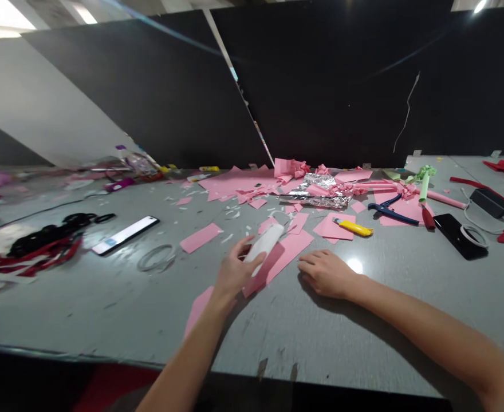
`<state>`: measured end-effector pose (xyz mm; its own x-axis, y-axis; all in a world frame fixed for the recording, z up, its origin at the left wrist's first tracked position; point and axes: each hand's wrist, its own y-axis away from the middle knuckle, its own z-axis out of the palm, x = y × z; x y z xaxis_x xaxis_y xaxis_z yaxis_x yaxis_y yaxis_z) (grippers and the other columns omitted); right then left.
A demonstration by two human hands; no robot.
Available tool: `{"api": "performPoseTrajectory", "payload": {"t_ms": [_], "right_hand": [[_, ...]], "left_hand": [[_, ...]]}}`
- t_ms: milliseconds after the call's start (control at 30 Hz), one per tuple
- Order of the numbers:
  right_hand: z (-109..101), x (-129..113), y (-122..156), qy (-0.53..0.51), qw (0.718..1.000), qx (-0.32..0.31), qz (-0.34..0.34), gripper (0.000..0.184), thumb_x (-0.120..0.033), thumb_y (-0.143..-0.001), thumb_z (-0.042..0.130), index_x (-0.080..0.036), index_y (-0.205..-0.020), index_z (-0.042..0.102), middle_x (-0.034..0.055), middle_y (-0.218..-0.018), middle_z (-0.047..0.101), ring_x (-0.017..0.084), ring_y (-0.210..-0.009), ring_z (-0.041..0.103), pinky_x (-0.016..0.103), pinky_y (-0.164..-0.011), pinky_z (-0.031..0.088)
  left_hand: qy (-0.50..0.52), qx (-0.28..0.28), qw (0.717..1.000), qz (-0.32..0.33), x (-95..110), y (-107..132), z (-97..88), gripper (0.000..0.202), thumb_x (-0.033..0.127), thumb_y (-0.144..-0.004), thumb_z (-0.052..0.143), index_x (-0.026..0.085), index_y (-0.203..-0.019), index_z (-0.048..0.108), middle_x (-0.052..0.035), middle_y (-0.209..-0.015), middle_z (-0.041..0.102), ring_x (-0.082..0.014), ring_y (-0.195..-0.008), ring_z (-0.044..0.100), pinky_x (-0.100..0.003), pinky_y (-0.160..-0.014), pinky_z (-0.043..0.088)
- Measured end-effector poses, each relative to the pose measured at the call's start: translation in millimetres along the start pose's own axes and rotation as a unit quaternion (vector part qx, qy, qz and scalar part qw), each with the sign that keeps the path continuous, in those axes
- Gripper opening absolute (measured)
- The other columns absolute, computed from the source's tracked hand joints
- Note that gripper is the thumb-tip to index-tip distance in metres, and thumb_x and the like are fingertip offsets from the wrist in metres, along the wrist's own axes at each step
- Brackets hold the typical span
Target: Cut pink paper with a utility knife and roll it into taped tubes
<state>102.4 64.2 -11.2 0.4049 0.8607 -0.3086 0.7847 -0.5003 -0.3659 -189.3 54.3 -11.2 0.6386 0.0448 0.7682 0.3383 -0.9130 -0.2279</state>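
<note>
In the head view, a white object is gripped in the left hand, between thumb and fingers, and is held tilted above a pink paper strip on the grey table. The right hand is rested on the table to the right of that strip, its fingers bent — whether anything is covered by the palm cannot be told. The strip could be creased or dragged askew, it is judged, if the white object were pressed down on it or swept sideways. A finger could be nicked if the right hand were slid carelessly towards the yellow cutter, which is left lying just beyond it; whether its blade is exposed cannot be made out. As for containers, only a clear bottle is noticed at the back left — its contents are too blurred to be identified.
</note>
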Motion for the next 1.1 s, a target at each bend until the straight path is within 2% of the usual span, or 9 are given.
{"api": "performPoseTrajectory", "payload": {"t_ms": [133, 200, 300, 433, 567, 800, 933, 1033, 1100], "right_hand": [[16.4, 2.5, -40.2, 0.019, 0.998, -0.062, -0.008, 0.057, -0.041, -0.107, 0.071, -0.013, -0.155, 0.059, 0.0228, -0.169, 0.052, 0.041, -0.156, 0.048, 0.059, -0.122, 0.041], [16.6, 5.7, -47.7, 0.029, 0.995, -0.094, -0.010, 0.062, -0.051, -0.109, 0.067, -0.013, -0.157, 0.057, 0.0228, -0.167, 0.055, 0.041, -0.156, 0.047, 0.061, -0.125, 0.037], [6.2, 8.3, -35.0, 0.027, 0.993, -0.109, -0.032, 0.056, -0.059, -0.110, 0.062, -0.020, -0.150, 0.063, 0.0168, -0.151, 0.068, 0.036, -0.142, 0.059, 0.054, -0.121, 0.042], [-18.3, 3.4, 3.8, 0.043, 0.990, -0.119, -0.064, 0.061, -0.067, -0.107, 0.062, -0.020, -0.146, 0.066, 0.0179, -0.141, 0.070, 0.035, -0.127, 0.063, 0.053, -0.113, 0.045], [-31.9, -4.5, 21.0, 0.035, 0.991, -0.123, -0.047, 0.067, -0.074, -0.102, 0.064, -0.018, -0.138, 0.069, 0.0207, -0.161, 0.059, 0.039, -0.140, 0.058, 0.056, -0.116, 0.045], [-3.2, -4.5, -30.1, 0.031, 0.992, -0.125, -0.015, 0.094, -0.079, -0.102, 0.059, -0.014, -0.168, 0.044, 0.0229, -0.181, 0.033, 0.042, -0.168, 0.027, 0.069, -0.133, 0.023], [10.1, -4.2, -50.5, 0.071, 0.989, -0.132, 0.021, 0.071, -0.065, -0.108, 0.062, -0.013, -0.156, 0.057, 0.0240, -0.170, 0.051, 0.041, -0.159, 0.044, 0.067, -0.130, 0.028], [7.5, -8.7, -36.5, 0.081, 0.990, -0.118, -0.014, 0.046, -0.057, -0.111, 0.061, -0.017, -0.133, 0.069, 0.0167, -0.144, 0.072, 0.034, -0.135, 0.063, 0.061, -0.126, 0.033], [1.2, -13.6, -17.6, 0.092, 0.989, -0.101, -0.054, 0.040, -0.056, -0.111, 0.063, -0.018, -0.122, 0.071, 0.0129, -0.125, 0.076, 0.031, -0.119, 0.066, 0.053, -0.118, 0.040]], "left_hand": [[0.075, 0.089, 0.993, -0.013, -8.8, -5.2, -8.3, 0.084, 0.063, -0.080, 0.072, 0.017, -0.149, 0.061, -0.0136, -0.119, 0.075, -0.0272, -0.097, 0.074, -0.038, -0.080, 0.062], [0.092, 0.128, 0.987, -0.014, -13.3, -3.0, -10.8, 0.079, 0.061, -0.081, 0.072, 0.018, -0.147, 0.063, -0.0123, -0.119, 0.074, -0.0257, -0.099, 0.073, -0.036, -0.081, 0.061], [0.100, 0.159, 0.982, -0.018, -20.0, 1.9, -12.6, 0.076, 0.060, -0.079, 0.075, 0.019, -0.143, 0.065, -0.0105, -0.114, 0.073, -0.0244, -0.095, 0.070, -0.036, -0.080, 0.060], [0.095, 0.150, 0.984, -0.017, -22.2, 4.5, -7.9, 0.078, 0.060, -0.077, 0.078, 0.020, -0.144, 0.066, -0.0094, -0.113, 0.073, -0.0234, -0.090, 0.069, -0.035, -0.078, 0.058], [0.073, 0.128, 0.989, 0.001, -16.7, 5.5, 2.0, 0.081, 0.060, -0.074, 0.081, 0.022, -0.143, 0.068, -0.0097, -0.117, 0.075, -0.0256, -0.093, 0.070, -0.038, -0.085, 0.059], [0.044, 0.128, 0.990, 0.030, -15.3, 5.7, 5.0, 0.084, 0.063, -0.074, 0.079, 0.020, -0.145, 0.064, -0.0121, -0.118, 0.074, -0.0291, -0.100, 0.071, -0.043, -0.092, 0.059], [0.044, 0.139, 0.989, 0.033, -19.0, 4.3, 2.7, 0.083, 0.061, -0.075, 0.078, 0.019, -0.145, 0.062, -0.0112, -0.114, 0.074, -0.0282, -0.098, 0.071, -0.042, -0.090, 0.059], [0.048, 0.143, 0.988, 0.033, -20.0, 4.5, 3.2, 0.083, 0.062, -0.075, 0.079, 0.019, -0.145, 0.062, -0.0109, -0.114, 0.073, -0.0275, -0.095, 0.070, -0.041, -0.088, 0.059], [0.051, 0.143, 0.988, 0.036, -19.0, 5.5, 4.2, 0.082, 0.061, -0.075, 0.080, 0.021, -0.145, 0.063, -0.0105, -0.116, 0.073, -0.0275, -0.097, 0.070, -0.041, -0.090, 0.058]]}}
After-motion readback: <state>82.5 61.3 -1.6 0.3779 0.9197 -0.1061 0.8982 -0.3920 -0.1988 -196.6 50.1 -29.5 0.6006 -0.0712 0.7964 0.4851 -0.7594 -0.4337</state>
